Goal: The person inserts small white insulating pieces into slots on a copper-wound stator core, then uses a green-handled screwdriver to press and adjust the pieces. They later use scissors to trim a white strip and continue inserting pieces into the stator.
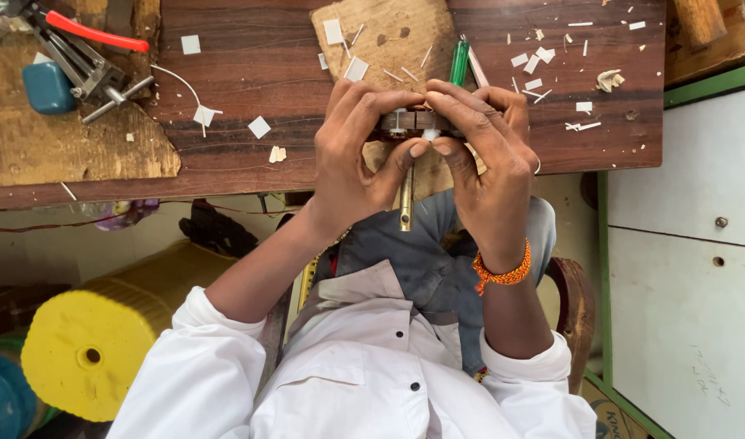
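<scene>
Left hand point(352, 154) and right hand point(482, 150): fingers clamped together on round slotted metal part point(409, 122) | part held at near edge of wooden workbench point(259, 65), brass shaft point(406, 199) pointing down | green-handled tool point(459, 62) just behind hands | paper scraps point(259, 127) scattered on bench.

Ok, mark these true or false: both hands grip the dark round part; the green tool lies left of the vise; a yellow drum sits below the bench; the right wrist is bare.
1. Both hands, left hand and right hand, grip the round part: true.
2. The green tool lies left of the vise: false, it lies to its right, behind the hands.
3. A yellow drum sits below the bench: true.
4. The right wrist is bare: false, it wears an orange band.
</scene>
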